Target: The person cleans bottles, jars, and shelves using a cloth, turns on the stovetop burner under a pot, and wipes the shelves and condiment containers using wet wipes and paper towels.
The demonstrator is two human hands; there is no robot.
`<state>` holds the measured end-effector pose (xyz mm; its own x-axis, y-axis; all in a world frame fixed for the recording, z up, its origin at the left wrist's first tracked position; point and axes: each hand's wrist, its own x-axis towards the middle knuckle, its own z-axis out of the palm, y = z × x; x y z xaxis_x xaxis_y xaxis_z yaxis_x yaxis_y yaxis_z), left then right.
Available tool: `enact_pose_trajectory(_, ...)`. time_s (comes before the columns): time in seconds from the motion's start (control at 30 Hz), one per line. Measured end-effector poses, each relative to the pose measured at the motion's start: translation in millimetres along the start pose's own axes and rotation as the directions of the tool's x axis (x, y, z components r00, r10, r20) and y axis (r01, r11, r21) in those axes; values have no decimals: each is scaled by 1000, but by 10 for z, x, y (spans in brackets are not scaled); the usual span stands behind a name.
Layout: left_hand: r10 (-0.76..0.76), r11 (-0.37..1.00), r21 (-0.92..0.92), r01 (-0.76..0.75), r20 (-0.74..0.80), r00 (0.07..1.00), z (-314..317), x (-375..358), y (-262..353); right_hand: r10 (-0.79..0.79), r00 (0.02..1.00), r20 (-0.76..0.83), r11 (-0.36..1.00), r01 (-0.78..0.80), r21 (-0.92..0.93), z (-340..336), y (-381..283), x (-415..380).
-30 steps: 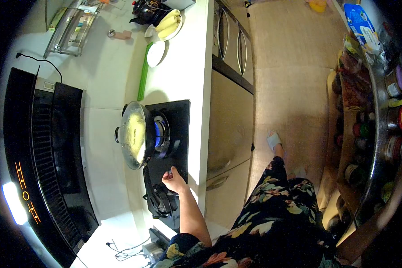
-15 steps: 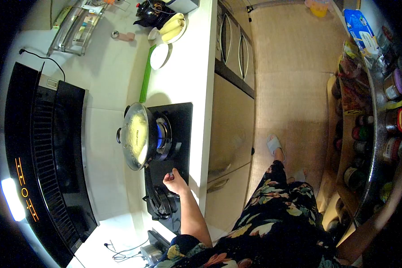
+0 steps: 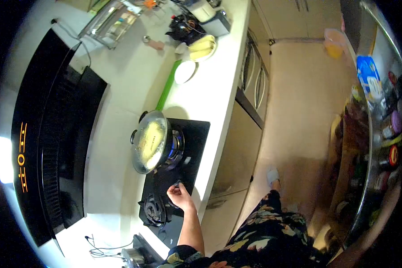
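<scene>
My left hand (image 3: 181,197) reaches over the black gas stove (image 3: 196,129), its fingers pinched round a small dark stove knob (image 3: 177,183) near the front of the glass top. Just beyond it stands a wok with a clear glass lid (image 3: 151,142). Yellow food shows through the steamed-up lid. A blue flame (image 3: 170,152) burns on the burner under the wok. The second burner (image 3: 154,210) has no pan on it. Of my right arm only the forearm (image 3: 375,234) shows at the lower right edge; that hand is lost in the dark border.
Along the white counter (image 3: 210,89) are a green strip (image 3: 167,87), a white plate (image 3: 185,72), a plate of pale yellow pieces (image 3: 203,47) and a black kettle (image 3: 185,29). A range hood (image 3: 44,147) hangs beyond the stove. Jars (image 3: 391,125) fill the right-hand shelf.
The view has tilted, so stove and counter sit further right. My left hand stays pinched at the knob. Less of the blue flame shows, and it looks dimmer.
</scene>
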<state>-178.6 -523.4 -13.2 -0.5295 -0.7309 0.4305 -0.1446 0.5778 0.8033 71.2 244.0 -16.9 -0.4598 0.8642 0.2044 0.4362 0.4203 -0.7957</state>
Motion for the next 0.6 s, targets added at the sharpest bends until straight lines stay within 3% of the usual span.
enact_pose_trajectory(0.03, 115, 992, 44, -118, 66, 991, -49, -110, 159, 176, 984, 9, 946, -172, 275, 2, -3, -17)
enact_pose_trajectory(0.07, 221, 969, 82, -233, 135, 966, -70, -212, 237, 151, 989, 6, 946, -146, 288, -6, 78, -1)
enact_pose_trajectory(0.13, 344, 936, -33, -350, 294, 892, -21, -441, 338, 135, 989, 66, 954, -148, 262, 13, 247, 79)
enact_pose_trajectory(0.2, 365, 931, -196, -308, 493, 790, 72, -744, 350, 187, 981, 45, 941, -192, 280, 90, 111, 63)
enact_pose_trajectory(0.23, 205, 973, -52, -223, 633, 746, 29, -938, 672, 209, 978, 25, 932, -206, 298, 109, 211, 64)
enact_pose_trajectory(0.27, 364, 918, -154, -365, 692, 624, 76, -1053, 682, 230, 973, 4, 923, -220, 316, 131, 299, 63)
enact_pose_trajectory(0.3, 409, 877, -179, -445, 765, 498, 86, -1173, 747, 54, 998, 11, 980, -55, 192, 85, 738, 144)
enact_pose_trajectory(0.33, 545, 782, -299, -547, 753, 368, 164, -1308, 627, -44, 999, 16, 991, 41, 128, 67, 792, 234)
enact_pose_trajectory(0.37, 433, 840, -289, -459, 867, 247, 181, -1444, 554, -141, 990, 20, 988, 139, 67, 50, 838, 321)
enact_pose_trajectory(0.4, 317, 891, -259, -374, 943, 102, 188, -1558, 490, -124, 990, 69, 986, 131, -106, 28, 752, 333)
enact_pose_trajectory(0.43, 334, 890, -273, -365, 935, 116, 187, -1634, 405, -96, 989, 112, 953, 124, -277, 12, 501, 265)
enact_pose_trajectory(0.5, 224, 900, -270, -341, 960, -168, 191, -1682, 260, -15, 985, 173, 801, 116, -587, 24, -21, 115)
enact_pose_trajectory(0.53, 240, 900, -279, -335, 959, -154, 188, -1652, 238, 36, 981, 189, 686, 114, -719, 43, -156, 127)
enact_pose_trajectory(0.6, -1, 865, -196, -461, 920, -393, 149, -1584, 164, 41, 987, 157, 660, 92, -746, 74, -256, 114)
